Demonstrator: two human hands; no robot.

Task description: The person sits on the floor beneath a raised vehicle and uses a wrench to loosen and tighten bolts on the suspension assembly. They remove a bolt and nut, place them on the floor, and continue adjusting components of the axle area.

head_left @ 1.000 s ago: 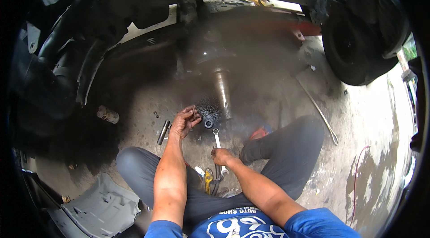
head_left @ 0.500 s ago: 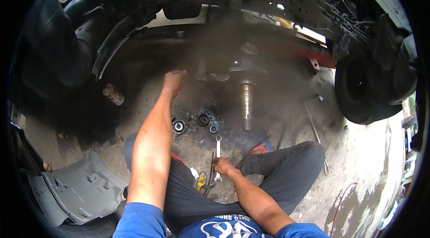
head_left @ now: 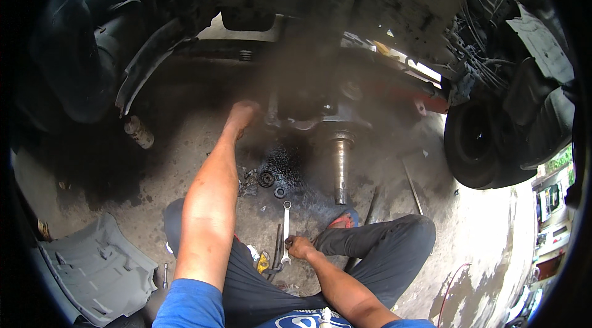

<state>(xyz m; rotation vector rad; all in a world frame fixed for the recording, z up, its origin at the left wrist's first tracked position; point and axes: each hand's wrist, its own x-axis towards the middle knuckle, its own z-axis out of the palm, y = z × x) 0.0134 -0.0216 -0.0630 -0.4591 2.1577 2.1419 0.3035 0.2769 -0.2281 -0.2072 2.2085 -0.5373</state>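
We have the right hand (head_left: 302, 246) bent-fingered at the shank of a long silver metal wrench (head_left: 286, 223); we cannot tell whether its grip is closed on it. Our left hand (head_left: 245, 112) reaches forward, fingers curled, beside a dark metal bracket (head_left: 299, 123); haze over the view means we cannot tell what its grip holds. The wrench points away from us between our legs, its ring end near a small dark round ring (head_left: 280, 192). Beyond, a shiny stepped metal shaft (head_left: 341, 167) points toward us. Farther out, a grimy cylindrical can (head_left: 139, 132) and a creased grey panel (head_left: 98, 266) lie leftward.
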